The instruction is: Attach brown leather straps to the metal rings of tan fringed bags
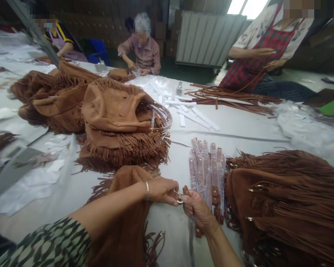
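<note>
Your left hand (163, 190) pinches a round, shiny metal ring (180, 202) between thumb and fingers; your right hand (197, 209) grips a flat brown strap (186, 190) close beside it. The ring is held above the smooth white tabletop (167, 230), between a suede-like bag (122, 241) at left and slim, plastic-wrapped straps (213, 163) at right. Beyond slump soft, fringed tan bags (108, 107).
</note>
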The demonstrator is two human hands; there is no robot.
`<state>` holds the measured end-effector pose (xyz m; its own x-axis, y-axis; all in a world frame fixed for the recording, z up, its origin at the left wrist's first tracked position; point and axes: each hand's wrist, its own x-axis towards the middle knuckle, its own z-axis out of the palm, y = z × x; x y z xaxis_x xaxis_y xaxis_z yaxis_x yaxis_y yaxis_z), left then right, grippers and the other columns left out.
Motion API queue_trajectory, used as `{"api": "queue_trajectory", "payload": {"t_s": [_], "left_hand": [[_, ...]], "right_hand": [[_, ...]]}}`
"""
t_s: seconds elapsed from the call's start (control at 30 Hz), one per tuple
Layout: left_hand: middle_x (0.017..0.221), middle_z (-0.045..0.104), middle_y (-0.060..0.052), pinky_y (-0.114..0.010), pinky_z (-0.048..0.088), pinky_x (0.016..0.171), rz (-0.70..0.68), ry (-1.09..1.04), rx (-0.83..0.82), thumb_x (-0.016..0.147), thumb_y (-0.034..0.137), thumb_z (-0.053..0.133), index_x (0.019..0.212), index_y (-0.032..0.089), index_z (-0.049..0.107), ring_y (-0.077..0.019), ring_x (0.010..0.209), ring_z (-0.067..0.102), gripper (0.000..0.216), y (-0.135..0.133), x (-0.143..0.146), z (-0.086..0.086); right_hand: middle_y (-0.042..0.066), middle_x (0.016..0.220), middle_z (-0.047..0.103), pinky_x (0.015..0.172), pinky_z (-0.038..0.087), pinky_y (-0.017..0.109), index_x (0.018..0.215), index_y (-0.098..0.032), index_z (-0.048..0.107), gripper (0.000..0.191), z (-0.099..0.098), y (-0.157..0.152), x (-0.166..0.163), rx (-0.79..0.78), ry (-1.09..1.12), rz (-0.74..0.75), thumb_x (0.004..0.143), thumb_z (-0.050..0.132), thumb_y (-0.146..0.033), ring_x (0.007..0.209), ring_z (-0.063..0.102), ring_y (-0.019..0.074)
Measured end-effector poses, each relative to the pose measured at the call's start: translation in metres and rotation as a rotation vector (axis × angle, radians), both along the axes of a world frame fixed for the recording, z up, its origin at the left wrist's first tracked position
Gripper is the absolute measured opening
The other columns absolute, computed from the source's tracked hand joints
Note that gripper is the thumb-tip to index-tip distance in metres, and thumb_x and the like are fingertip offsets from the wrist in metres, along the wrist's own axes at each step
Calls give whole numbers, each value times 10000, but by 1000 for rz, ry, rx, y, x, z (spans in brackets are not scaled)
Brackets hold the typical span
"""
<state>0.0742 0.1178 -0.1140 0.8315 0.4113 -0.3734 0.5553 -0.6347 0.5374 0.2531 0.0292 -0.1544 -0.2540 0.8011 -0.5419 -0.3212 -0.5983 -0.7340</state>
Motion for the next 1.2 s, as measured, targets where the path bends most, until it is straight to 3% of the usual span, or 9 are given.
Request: {"api": "queue_trajectory", "payload": {"t_s": [0.1, 0.2, 0.33, 0.5, 0.63, 0.8, 0.97, 1.07, 1.2], "left_hand": [[906, 608, -25, -264, 393, 595, -33, -109, 114, 806, 582, 455, 965, 215, 490, -197, 786, 588, 402, -21, -9, 32], [841, 602, -29, -280, 393, 578, 20, -122, 220, 826, 561, 433, 901, 194, 473, -198, 711, 580, 376, -47, -15, 44], [836, 587, -26, -296, 405, 657, 87, -192, 300, 861, 537, 388, 886, 203, 480, -198, 768, 565, 348, -72, -23, 42], [812, 576, -30, -283, 388, 665, 47, -244, 344, 863, 566, 356, 879, 201, 517, -186, 777, 549, 399, -85, -32, 45], [780, 574, -24, -269, 376, 638, -37, -293, 353, 846, 586, 377, 860, 204, 538, -170, 732, 541, 415, -88, -35, 49], [788, 590, -30, -271, 388, 655, -122, -333, 337, 810, 599, 442, 851, 204, 563, -174, 734, 550, 415, -90, -39, 43], [783, 608, -39, -279, 391, 658, -159, -345, 307, 790, 592, 481, 872, 185, 558, -183, 728, 565, 422, -90, -45, 44], [799, 604, -37, -294, 383, 683, -127, -355, 317, 814, 592, 437, 881, 182, 530, -185, 743, 557, 426, -90, -51, 48], [872, 586, -49, -318, 369, 715, -77, -369, 408, 845, 600, 339, 969, 188, 500, -199, 803, 530, 459, -92, -57, 48]], "right_hand": [[-120, 425, 309, 346, 192, 162, 704, -177, 449, 338, 25, -15, -5, 54, 77, 20, 671, 698, -403, 341, 195, 21], [-118, 428, 288, 341, 194, 167, 682, -183, 430, 350, 37, -28, -11, 68, 123, 18, 704, 671, -436, 337, 194, 25], [-114, 455, 301, 348, 197, 158, 687, -197, 386, 365, 46, -45, -15, 63, 119, -35, 743, 642, -451, 346, 206, 25], [-118, 443, 330, 334, 196, 153, 706, -198, 393, 362, 61, -57, -17, 14, 50, -17, 730, 659, -443, 329, 221, 23], [-119, 412, 335, 313, 199, 149, 676, -182, 424, 366, 74, -56, -21, -22, -10, 84, 718, 653, -464, 308, 224, 18], [-104, 389, 389, 286, 168, 141, 639, -146, 491, 305, 90, -53, -27, -44, -84, 258, 651, 711, -357, 277, 245, 6], [-93, 406, 424, 275, 186, 137, 668, -141, 515, 273, 100, -59, -34, -63, -164, 329, 674, 678, -361, 269, 274, 11], [-90, 426, 446, 280, 203, 133, 691, -158, 489, 298, 98, -71, -45, -16, -247, 208, 702, 636, -418, 280, 297, 16], [-97, 446, 428, 300, 218, 128, 706, -185, 421, 372, 89, -91, -69, -14, -315, -131, 696, 614, -503, 307, 305, 18]]}}
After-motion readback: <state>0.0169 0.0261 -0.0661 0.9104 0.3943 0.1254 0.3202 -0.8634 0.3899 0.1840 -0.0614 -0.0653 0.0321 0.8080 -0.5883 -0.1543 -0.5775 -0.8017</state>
